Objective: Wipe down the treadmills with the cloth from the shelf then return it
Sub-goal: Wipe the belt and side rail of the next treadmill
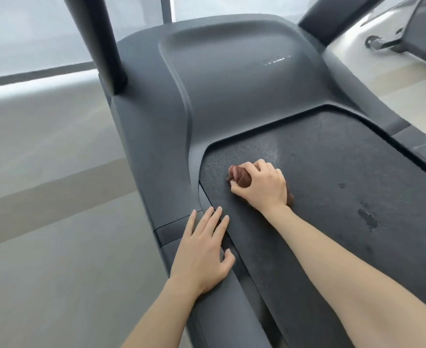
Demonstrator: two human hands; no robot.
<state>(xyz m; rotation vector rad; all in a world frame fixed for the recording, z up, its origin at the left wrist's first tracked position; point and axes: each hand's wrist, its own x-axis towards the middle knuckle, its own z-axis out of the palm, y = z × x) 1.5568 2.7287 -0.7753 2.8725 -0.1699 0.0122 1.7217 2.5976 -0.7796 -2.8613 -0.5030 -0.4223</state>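
A dark grey treadmill [227, 86] fills the middle of the head view, seen from above its deck. My right hand [262, 183] is shut on a bunched brown cloth [240, 176] and presses it onto the front left part of the black running belt [332, 197]. My left hand [203, 249] lies flat with fingers apart on the left side rail [171, 197], holding nothing. Wet streaks and dark damp patches show on the belt at the right. Most of the cloth is hidden under my right hand.
The treadmill's left upright post [104, 38] rises at the top left. Another machine [407, 31] stands at the top right. Grey and beige floor [56, 197] lies to the left, with a window wall behind.
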